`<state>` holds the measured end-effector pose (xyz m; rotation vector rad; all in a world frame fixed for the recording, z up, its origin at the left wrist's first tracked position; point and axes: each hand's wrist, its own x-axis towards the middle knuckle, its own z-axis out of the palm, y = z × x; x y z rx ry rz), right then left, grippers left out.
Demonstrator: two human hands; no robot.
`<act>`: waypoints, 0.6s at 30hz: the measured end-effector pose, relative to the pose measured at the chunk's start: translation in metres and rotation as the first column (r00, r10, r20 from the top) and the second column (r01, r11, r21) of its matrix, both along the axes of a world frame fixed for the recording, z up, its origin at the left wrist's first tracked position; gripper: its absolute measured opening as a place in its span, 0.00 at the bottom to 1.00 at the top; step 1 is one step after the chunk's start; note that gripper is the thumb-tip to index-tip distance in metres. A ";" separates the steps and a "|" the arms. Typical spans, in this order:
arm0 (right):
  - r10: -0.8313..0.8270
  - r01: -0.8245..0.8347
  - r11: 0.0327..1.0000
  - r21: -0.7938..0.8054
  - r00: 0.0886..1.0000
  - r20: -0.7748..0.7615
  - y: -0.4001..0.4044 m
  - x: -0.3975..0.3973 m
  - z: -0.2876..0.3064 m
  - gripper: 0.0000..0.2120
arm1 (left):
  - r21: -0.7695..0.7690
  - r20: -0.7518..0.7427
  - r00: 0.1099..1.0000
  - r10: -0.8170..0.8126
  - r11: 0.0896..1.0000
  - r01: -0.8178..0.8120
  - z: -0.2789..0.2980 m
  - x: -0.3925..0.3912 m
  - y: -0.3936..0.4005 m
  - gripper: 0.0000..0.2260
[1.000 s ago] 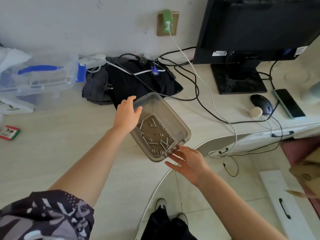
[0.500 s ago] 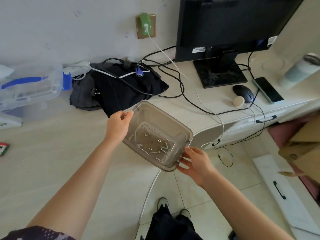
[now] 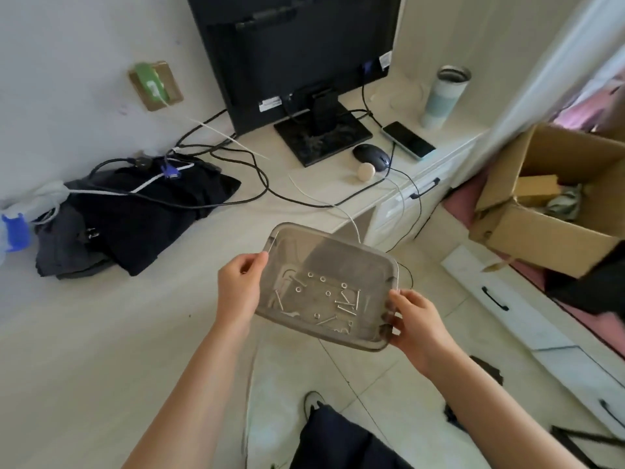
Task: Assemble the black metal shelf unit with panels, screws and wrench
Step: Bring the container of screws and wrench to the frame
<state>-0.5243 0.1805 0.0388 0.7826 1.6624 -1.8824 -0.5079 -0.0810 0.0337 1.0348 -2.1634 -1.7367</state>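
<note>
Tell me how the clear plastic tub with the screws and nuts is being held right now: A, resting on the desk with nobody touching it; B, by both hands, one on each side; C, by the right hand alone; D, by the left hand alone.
B: the left hand grips one side of the clear plastic tub and the right hand grips the opposite side, holding it up off the desk.

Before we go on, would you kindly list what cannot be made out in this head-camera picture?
- Small metal screws and nuts in the clear plastic tray: too small and blurred to count; no wrench discernible.
- Right hand: its grip on the tray's corner is seen only through the plastic.
- Brown cardboard box: motion-blurred, cut by the right edge.
- Black shelf panels: not visible.
</note>
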 end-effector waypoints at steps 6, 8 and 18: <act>-0.153 0.157 0.985 0.076 0.986 -0.062 0.097 0.034 -0.010 0.05 | 0.052 -0.010 0.992 -0.125 0.991 0.126 -0.006 0.011 0.099 0.08; -0.209 0.216 0.971 0.102 0.975 -0.074 0.133 0.051 -0.013 0.05 | 0.064 -0.004 0.985 -0.174 0.983 0.174 -0.009 0.020 0.137 0.07; -0.452 0.466 0.862 0.200 0.885 -0.114 0.305 0.162 -0.019 0.05 | 0.132 0.070 0.894 -0.442 0.893 0.431 -0.019 0.067 0.320 0.04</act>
